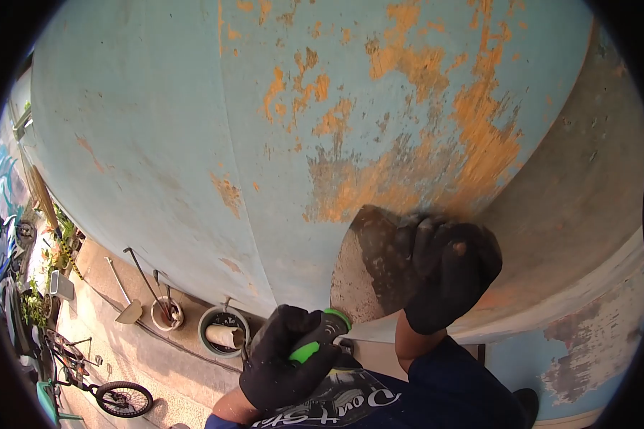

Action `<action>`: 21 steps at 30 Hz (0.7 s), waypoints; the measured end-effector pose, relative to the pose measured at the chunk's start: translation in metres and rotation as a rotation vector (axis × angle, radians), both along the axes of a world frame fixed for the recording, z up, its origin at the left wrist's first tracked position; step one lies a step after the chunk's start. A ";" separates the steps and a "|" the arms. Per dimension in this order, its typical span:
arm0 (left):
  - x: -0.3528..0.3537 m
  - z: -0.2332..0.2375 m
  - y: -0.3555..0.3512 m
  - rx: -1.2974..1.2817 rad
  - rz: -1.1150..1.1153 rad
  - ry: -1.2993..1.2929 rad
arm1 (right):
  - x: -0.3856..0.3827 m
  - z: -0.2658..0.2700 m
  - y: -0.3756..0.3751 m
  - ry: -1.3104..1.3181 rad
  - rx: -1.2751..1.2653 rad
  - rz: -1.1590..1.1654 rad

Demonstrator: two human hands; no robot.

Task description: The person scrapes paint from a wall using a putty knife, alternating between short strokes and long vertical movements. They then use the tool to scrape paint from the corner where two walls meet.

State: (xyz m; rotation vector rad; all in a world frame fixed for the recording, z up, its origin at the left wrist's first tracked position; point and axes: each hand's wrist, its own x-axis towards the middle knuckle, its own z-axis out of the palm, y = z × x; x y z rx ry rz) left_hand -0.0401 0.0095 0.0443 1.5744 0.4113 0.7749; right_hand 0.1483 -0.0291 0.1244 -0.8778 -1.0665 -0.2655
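My left hand (286, 357), in a black glove, is closed around the black and green handle (320, 337) of a broad-bladed scraper. The scraper's wide metal blade (368, 268) points up toward the wall, its face stained and partly dark. Beside the blade's right edge is my right hand (454, 268), gloved in black with its fingers curled. It overlaps the blade in view and looks slightly blurred at the top. What those fingers hold, if anything, is hidden. Just above both hands, the pale blue wall (157, 143) has a large scraped patch (408, 171) of orange and grey.
A grey-brown wall section (572, 157) curves away at right. Low at left stand a round tub (206, 332) with a pale roll-like object, a bucket (157, 314) with long-handled tools and a dustpan (129, 312). A bicycle (114, 397) and plants (32, 304) lie farther left.
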 end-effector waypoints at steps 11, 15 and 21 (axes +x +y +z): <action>0.003 0.005 -0.010 0.051 0.020 0.041 | 0.003 -0.014 -0.011 0.173 -0.055 0.039; 0.005 0.008 0.002 0.072 0.027 0.009 | 0.008 -0.007 -0.005 0.079 0.034 0.124; 0.003 0.003 -0.007 0.082 -0.005 0.099 | 0.008 -0.013 -0.010 0.158 0.027 0.121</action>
